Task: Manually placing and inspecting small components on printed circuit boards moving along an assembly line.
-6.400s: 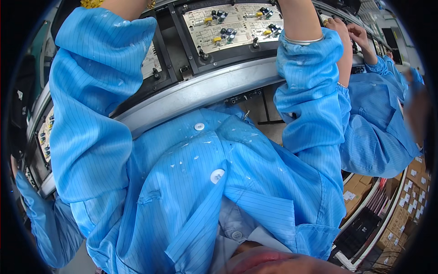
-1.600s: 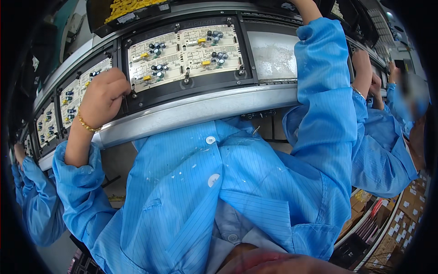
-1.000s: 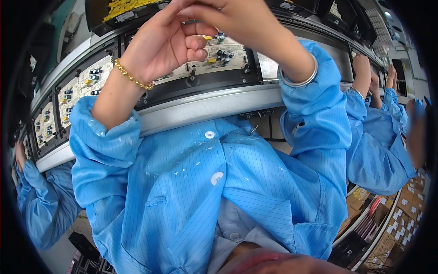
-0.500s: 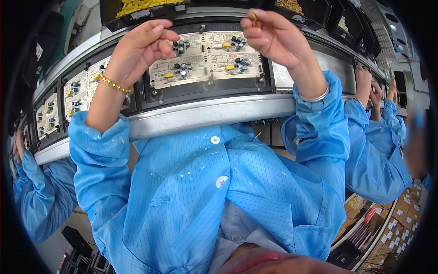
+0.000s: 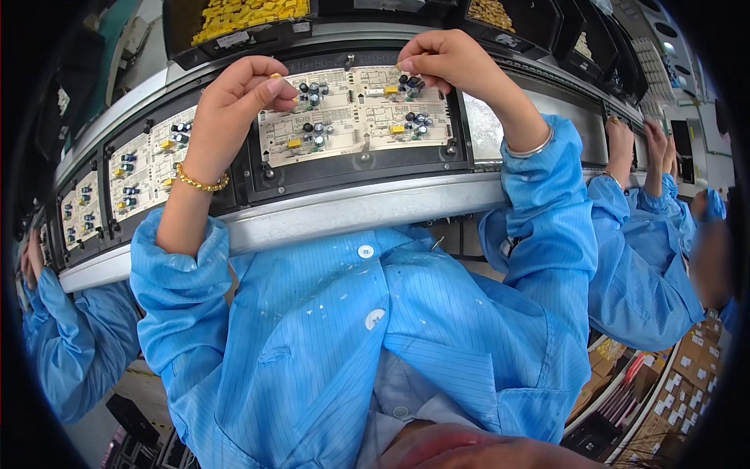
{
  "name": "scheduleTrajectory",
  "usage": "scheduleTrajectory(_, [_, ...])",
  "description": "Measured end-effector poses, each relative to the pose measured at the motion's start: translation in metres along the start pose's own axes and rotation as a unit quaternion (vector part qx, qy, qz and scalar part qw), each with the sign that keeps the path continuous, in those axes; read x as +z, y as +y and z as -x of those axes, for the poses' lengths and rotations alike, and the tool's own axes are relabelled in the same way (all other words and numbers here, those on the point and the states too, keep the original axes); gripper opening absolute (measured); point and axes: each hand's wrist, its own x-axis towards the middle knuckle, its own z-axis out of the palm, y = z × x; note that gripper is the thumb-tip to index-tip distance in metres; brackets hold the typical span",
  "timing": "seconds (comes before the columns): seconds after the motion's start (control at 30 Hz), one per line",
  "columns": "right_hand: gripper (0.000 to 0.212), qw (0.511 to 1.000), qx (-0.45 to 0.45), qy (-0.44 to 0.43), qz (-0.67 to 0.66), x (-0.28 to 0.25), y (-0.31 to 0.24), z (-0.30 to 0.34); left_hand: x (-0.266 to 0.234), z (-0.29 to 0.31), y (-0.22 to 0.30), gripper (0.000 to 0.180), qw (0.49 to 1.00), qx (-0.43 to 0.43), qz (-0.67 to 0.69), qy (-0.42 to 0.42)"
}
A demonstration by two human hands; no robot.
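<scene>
My left hand (image 5: 244,98) is closed in a pinch at the left edge of the circuit board panel (image 5: 344,147), with a small yellow part (image 5: 275,76) showing at its fingertips. Over the panel's upper right section, my right hand (image 5: 447,61) pinches a small golden-brown component (image 5: 401,66), mostly covered by the fingers. The cream panel lies in a black carrier frame (image 5: 312,178). Each of its repeated sections bears a yellow block capacitor (image 5: 294,144) and a cluster of dark round capacitors (image 5: 417,121).
A metal rail (image 5: 375,205) runs along the near edge. Behind the panel stand a black bin of yellow block components (image 5: 250,17) and a bin of golden-brown components (image 5: 491,14). More board panels (image 5: 148,160) lie left. A co-worker's hands (image 5: 621,144) are at the right.
My right hand has come down and left from above the panel's far edge, carrying the small component to the board. My left hand has moved slightly nearer and its fingers have drawn together.
</scene>
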Motion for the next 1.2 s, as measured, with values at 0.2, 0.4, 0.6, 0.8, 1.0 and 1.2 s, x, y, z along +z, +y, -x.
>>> scheduleTrajectory(0.2, [0.016,0.931,-0.162,0.003,0.328,0.002,0.007,-0.012,-0.001,0.005,-0.004,0.013,0.998,0.046,-0.026,0.033])
scheduleTrajectory(0.4, [0.014,0.903,-0.205,-0.005,0.377,0.005,0.016,-0.011,0.002,0.013,0.001,0.011,0.995,0.029,-0.088,0.034])
scheduleTrajectory(0.6, [0.007,0.827,-0.317,0.019,0.463,0.01,0.014,-0.007,0.0,0.018,0.001,0.012,0.996,0.01,-0.087,0.01])
scheduleTrajectory(0.8, [0.005,0.778,-0.342,0.003,0.527,0.007,0.009,-0.003,-0.004,0.02,0.002,0.012,0.976,0.057,-0.208,0.026])
scheduleTrajectory(1.0, [0.009,0.799,-0.32,-0.011,0.51,0.011,0.009,-0.002,-0.005,0.021,0.001,0.01,0.957,0.093,-0.27,0.044])
scheduleTrajectory(1.2, [0.015,0.869,-0.219,-0.049,0.441,0.003,0.008,-0.006,-0.001,0.013,0.006,0.008,0.946,0.098,-0.306,0.053])
